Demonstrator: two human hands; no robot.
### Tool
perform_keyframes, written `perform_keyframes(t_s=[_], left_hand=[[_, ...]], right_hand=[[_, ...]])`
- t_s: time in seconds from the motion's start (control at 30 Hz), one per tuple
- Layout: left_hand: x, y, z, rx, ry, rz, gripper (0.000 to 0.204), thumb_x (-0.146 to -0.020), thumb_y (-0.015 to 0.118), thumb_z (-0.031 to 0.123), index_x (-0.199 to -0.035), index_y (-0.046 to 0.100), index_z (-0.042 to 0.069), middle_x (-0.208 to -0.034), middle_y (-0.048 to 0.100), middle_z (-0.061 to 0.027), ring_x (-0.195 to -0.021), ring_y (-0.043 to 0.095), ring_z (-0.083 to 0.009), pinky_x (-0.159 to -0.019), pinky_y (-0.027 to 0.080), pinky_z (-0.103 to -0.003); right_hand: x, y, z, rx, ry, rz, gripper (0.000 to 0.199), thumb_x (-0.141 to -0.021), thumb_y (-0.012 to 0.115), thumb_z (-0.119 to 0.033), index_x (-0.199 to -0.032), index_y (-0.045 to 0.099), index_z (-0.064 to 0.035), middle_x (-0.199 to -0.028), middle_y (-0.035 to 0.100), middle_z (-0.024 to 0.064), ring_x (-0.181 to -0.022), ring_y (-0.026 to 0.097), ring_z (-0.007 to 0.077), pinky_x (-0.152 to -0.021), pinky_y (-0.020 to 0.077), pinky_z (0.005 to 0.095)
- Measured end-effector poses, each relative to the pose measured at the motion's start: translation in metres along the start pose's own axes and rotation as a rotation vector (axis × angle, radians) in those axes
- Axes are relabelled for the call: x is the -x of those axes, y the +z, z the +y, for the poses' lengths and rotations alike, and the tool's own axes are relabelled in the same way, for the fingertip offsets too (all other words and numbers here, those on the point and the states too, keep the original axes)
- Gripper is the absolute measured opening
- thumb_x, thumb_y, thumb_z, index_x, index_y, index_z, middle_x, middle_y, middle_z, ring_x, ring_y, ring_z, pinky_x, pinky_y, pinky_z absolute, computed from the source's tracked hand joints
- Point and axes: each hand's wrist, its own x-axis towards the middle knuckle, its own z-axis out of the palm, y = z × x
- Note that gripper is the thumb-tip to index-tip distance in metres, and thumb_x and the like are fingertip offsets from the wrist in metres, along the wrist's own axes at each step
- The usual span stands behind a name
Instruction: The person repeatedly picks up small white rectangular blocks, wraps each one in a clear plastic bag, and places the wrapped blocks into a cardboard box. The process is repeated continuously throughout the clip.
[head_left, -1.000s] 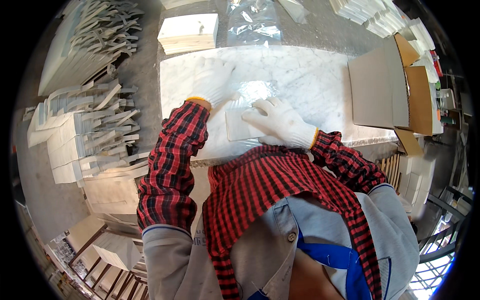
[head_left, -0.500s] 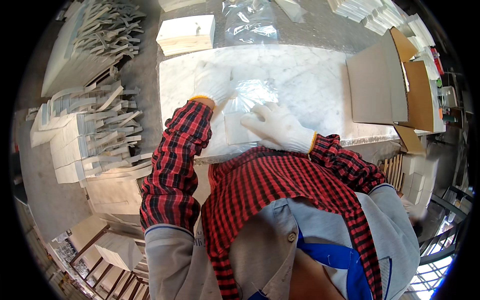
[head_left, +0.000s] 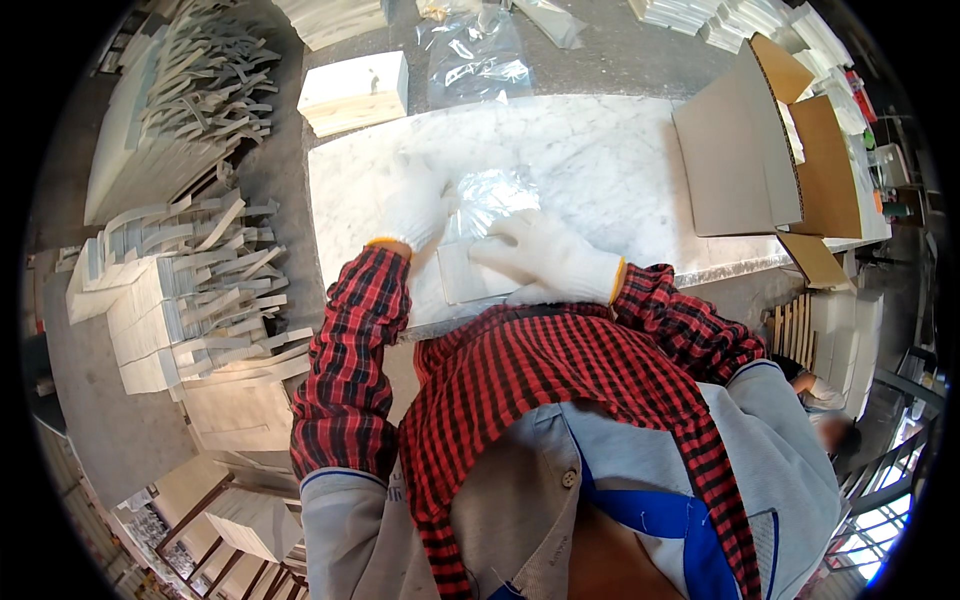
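Observation:
A flat white rectangular packet [head_left: 462, 276] lies near the front edge of the marble-patterned slab [head_left: 610, 150]. Clear plastic film [head_left: 495, 192], shiny with glare, extends from its far side. My right hand [head_left: 555, 258], in a white knit glove, rests over the packet's right part with its fingers stretched and apart. Beside the film's left edge is my left hand [head_left: 412, 212], gloved the same way. Its fingers blur into the pale slab, so their grip is not clear. The packet's right side is hidden under my right hand.
A white stack [head_left: 352, 92] and clear plastic bags [head_left: 482, 70] lie beyond the slab. An opened cardboard box [head_left: 735, 150] stands at the right. Piles of white pieces with loose strips [head_left: 215, 270] line the left. Another person [head_left: 825, 395] is partly visible at far right.
The whole view has shifted a little. My left hand has drawn slightly nearer to me along the film's left side. My right hand stays over the packet.

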Motion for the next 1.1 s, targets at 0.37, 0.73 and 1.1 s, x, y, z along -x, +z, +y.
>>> perform_keyframes(t_s=[0.37,0.73,1.1], left_hand=[[0.031,0.001,0.016,0.591,-0.073,0.339,0.091,-0.075,0.084,0.009,-0.154,0.041,0.001,-0.121,0.067,-0.0167,-0.106,0.063,-0.0219,-0.087,0.054,-0.035],[0.067,-0.012,0.018,1.073,-0.098,-0.155,0.020,-0.085,0.079,0.009,-0.101,0.074,-0.002,-0.093,0.073,-0.0062,-0.088,0.067,-0.0104,-0.081,0.055,-0.028],[0.135,-0.003,0.035,0.417,0.409,0.384,0.015,-0.078,0.072,-0.003,-0.086,0.078,0.008,-0.093,0.075,-0.0064,-0.090,0.071,-0.0250,-0.088,0.054,-0.034]], right_hand=[[-0.041,-0.023,0.068,-0.349,0.583,-0.076,0.032,-0.086,0.076,-0.033,-0.100,0.068,-0.0054,-0.095,0.069,0.0133,-0.090,0.068,0.0289,-0.080,0.0535,0.0425],[0.005,-0.026,0.041,-0.550,0.240,0.277,0.019,-0.097,0.070,-0.023,-0.092,0.063,-0.0054,-0.100,0.071,0.0069,-0.097,0.065,0.0188,-0.090,0.0503,0.0341],[0.042,-0.009,-0.003,-0.057,-0.052,0.405,0.027,-0.079,0.075,-0.009,-0.105,0.071,-0.0141,-0.104,0.073,0.0034,-0.093,0.070,0.0247,-0.074,0.0572,0.0378]])
